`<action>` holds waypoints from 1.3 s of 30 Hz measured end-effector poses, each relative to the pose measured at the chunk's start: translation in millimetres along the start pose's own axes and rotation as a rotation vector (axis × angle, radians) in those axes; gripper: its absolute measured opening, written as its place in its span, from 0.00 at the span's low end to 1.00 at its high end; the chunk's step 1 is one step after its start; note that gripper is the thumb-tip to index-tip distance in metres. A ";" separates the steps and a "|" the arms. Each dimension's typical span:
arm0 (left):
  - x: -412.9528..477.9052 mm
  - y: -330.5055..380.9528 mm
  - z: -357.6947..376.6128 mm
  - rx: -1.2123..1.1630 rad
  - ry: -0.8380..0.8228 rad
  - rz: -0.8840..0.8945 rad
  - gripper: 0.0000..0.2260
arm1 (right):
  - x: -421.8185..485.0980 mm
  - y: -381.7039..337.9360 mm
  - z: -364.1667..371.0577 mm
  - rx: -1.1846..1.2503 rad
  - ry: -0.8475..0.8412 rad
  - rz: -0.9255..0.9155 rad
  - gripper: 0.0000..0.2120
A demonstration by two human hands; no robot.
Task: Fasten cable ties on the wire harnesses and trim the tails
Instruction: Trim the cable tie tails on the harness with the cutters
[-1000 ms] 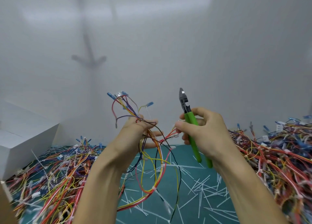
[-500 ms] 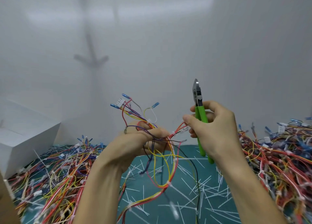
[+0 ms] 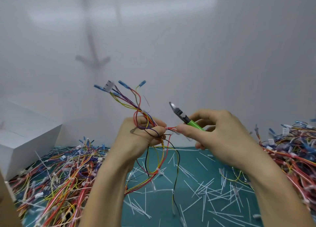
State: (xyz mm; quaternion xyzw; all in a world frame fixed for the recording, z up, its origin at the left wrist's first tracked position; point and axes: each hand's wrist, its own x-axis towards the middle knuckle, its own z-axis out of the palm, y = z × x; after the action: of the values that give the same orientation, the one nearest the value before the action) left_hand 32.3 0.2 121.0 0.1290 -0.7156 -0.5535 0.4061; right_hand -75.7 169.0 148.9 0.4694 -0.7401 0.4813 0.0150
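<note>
Gripping limp multicoloured wire harness (image 3: pixel 138 107) in left hand (image 3: pixel 135 141), pinching its red strands (image 3: pixel 171 128) with right hand (image 3: pixel 222 138), green-handled steel cutters (image 3: pixel 183 117) curled in fingers (light, floppy: probably best held close beside the pinch).

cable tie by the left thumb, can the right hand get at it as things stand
Probably yes: the right hand pinches the red wires right beside the cable tie, nothing between them; its cutters point up, away from it, though.

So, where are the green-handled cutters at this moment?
In the head view the green-handled cutters are just right of centre, gripped in the right hand, nose pointing up and left toward the wire harness held in the left hand.
</note>
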 end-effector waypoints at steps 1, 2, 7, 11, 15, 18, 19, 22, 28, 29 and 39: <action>-1.6 3.2 0.5 0.011 -0.008 0.003 0.05 | -0.8 0.0 -2.1 -0.076 -0.001 0.007 0.20; -2.0 3.5 0.9 0.011 -0.006 0.014 0.05 | -1.9 -0.2 -4.1 -0.157 0.000 0.016 0.21; -3.8 8.4 3.6 0.087 0.090 -0.018 0.07 | -6.2 -3.7 -4.6 -0.530 -0.038 0.049 0.17; -3.1 8.3 2.4 0.246 0.116 -0.017 0.06 | -7.4 -4.2 -0.8 -0.596 -0.045 0.052 0.15; -2.7 8.6 3.3 0.362 0.099 -0.005 0.06 | -7.1 -4.0 2.5 -0.629 -0.057 0.069 0.17; -3.2 9.7 3.7 0.425 0.071 0.033 0.05 | -6.7 -2.9 1.6 -0.599 -0.081 0.100 0.18; -3.1 10.2 3.6 0.425 0.068 0.033 0.05 | -6.6 -2.4 0.8 -0.588 -0.089 0.110 0.18; -2.6 9.8 3.3 0.430 0.047 0.030 0.04 | -6.7 -0.8 -1.3 -0.576 -0.107 0.125 0.18; -4.7 11.8 1.0 0.412 -0.024 0.033 0.05 | -6.5 -1.0 -4.2 -0.535 -0.129 0.128 0.16; -5.1 11.6 0.7 0.412 -0.027 0.032 0.06 | -6.7 -0.7 -4.6 -0.530 -0.127 0.126 0.15; -7.5 14.2 -0.4 0.278 -0.080 -0.046 0.08 | -5.8 0.8 -6.6 -0.517 -0.131 0.095 0.14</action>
State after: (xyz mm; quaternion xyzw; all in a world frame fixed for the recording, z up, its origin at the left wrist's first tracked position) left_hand 41.1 9.8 130.4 0.1783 -0.7978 -0.4630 0.3426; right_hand -75.9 177.8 149.2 0.4448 -0.8591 0.2450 0.0642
